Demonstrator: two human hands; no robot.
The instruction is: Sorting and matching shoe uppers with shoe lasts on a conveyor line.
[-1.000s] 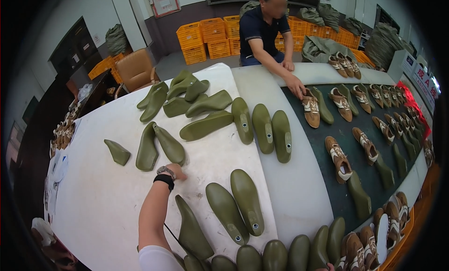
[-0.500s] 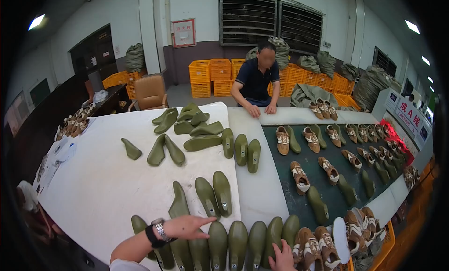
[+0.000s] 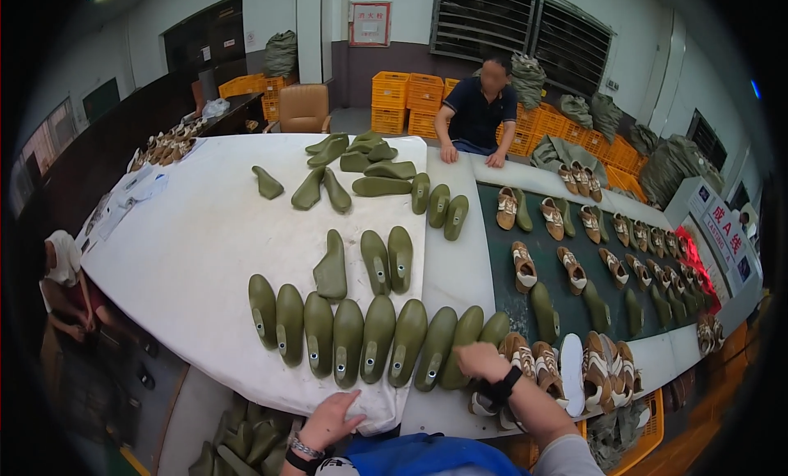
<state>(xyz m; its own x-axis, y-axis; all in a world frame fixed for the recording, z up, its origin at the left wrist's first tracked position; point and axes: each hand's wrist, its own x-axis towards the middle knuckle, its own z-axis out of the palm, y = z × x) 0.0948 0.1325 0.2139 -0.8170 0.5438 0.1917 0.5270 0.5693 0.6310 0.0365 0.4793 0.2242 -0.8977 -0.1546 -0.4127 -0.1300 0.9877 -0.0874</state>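
A row of several olive-green shoe lasts (image 3: 361,338) lies along the near side of a white-covered table (image 3: 189,254). My left hand (image 3: 328,423) rests at the table's front edge just below the row, fingers spread, holding nothing. My right hand (image 3: 480,361), with a black watch on its wrist, sits at the row's right end. Its fingers curl down between the last green last (image 3: 495,327) and a brown-and-white sneaker (image 3: 522,354). Whether it grips either one is hidden.
More green lasts (image 3: 373,166) lie further back on the white cloth. Sneakers (image 3: 566,267) and lasts cover a dark green belt (image 3: 558,238) to the right. A person in a dark shirt (image 3: 478,115) leans on the far end. Yellow crates (image 3: 406,94) are stacked behind, and more lasts (image 3: 242,443) sit below the table.
My left hand has drawn back from the row of lasts to the table's front edge. My right hand has come up from the bottom edge to the row's right end.
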